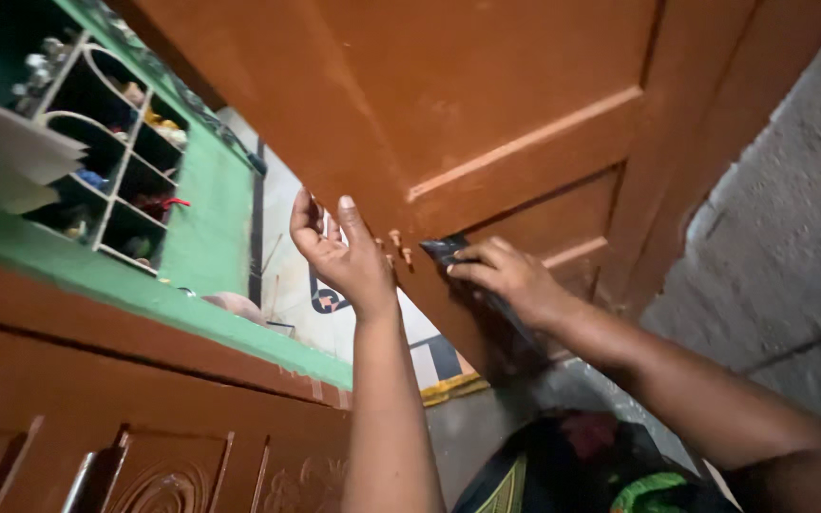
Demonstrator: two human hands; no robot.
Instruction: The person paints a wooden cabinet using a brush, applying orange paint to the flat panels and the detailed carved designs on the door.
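Note:
A brown wooden panelled door (515, 104) fills the upper middle, seen at a steep tilt. My left hand (339, 252) grips the door's edge, fingers curled round it and thumb up. Small metal screws or pegs (399, 245) stick out of the edge right beside that hand. My right hand (505, 275) presses a dark flat tool (444, 250) against the door face near the edge; the tool's dark handle runs back under my palm.
A second carved brown door (144, 427) is at lower left. A green wall with white shelf niches (111, 142) holding small items is at upper left. A rough grey wall (791, 218) is at right. Dark cloth and a green-yellow item (582, 465) lie below.

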